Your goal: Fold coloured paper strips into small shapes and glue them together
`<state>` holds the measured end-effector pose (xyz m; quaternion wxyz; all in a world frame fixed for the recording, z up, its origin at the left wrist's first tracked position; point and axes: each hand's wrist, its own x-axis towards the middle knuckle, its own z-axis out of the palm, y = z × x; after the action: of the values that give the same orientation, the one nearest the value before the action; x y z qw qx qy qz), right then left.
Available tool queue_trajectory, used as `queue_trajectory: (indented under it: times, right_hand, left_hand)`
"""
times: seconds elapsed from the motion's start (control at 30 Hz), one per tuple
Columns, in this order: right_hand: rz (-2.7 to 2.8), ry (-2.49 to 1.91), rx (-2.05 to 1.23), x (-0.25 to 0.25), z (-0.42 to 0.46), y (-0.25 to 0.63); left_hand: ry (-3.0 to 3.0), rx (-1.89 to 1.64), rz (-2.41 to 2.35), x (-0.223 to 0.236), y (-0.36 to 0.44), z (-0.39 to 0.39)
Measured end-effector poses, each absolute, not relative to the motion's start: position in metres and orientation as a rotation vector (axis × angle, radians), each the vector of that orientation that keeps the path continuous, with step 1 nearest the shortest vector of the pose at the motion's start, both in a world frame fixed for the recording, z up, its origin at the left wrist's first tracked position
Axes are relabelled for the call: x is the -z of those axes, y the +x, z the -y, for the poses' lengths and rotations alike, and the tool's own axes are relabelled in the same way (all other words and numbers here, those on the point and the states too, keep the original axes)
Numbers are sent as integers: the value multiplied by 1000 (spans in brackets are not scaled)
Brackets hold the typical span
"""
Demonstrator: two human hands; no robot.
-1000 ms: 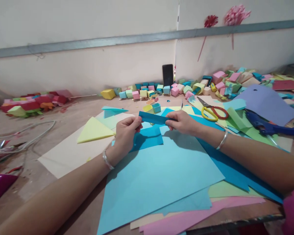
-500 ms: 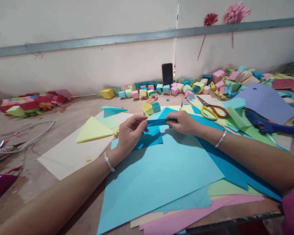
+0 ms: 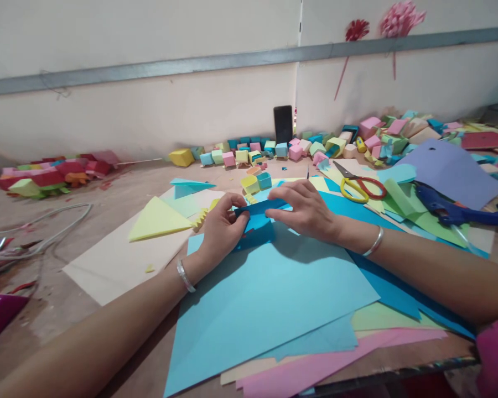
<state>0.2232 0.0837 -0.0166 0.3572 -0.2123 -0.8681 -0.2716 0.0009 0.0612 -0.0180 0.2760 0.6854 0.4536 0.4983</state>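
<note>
- Pinches the left end of a blue paper strip (image 3: 257,209) between thumb and fingers of the left hand (image 3: 224,224), curled inward.
- Holds the right hand (image 3: 305,209) loosely arched, thumb and forefinger parted around the strip toward its right end; cannot tell about contact there.
- Suspends the strip between both hands, above a blue paper piece (image 3: 259,236).
- Wears one bangle (image 3: 185,276) behind the left hand, another on the right forearm.
- Has a large light blue sheet (image 3: 274,304) below both hands and nearer.
- Has a yellow paper triangle (image 3: 160,222) left of the left hand, with a zigzag yellow strip (image 3: 200,219) just beside that hand.
- Has a yellow paper cup (image 3: 250,184) beyond and between both hands.
- Has scissors (image 3: 349,176) beyond the right hand, to its right, and a blue glue gun (image 3: 444,207) farther right.
- Has a dark phone (image 3: 283,124) upright, well beyond both hands.
</note>
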Motion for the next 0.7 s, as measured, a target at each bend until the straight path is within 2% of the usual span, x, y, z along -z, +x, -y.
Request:
queue_trajectory:
  times: [0.2, 0.5, 0.7]
  right_hand:
    - [2453, -507, 756, 20, -87, 227]
    - [2622, -582, 372, 31, -94, 228]
    - [2471, -728, 181, 34, -100, 230]
  left_hand:
    - [2260, -1290, -1210, 15, -2, -63]
    - [2361, -995, -1304, 16, -3, -64]
    - [2243, -915, -1365, 18, -5, -68]
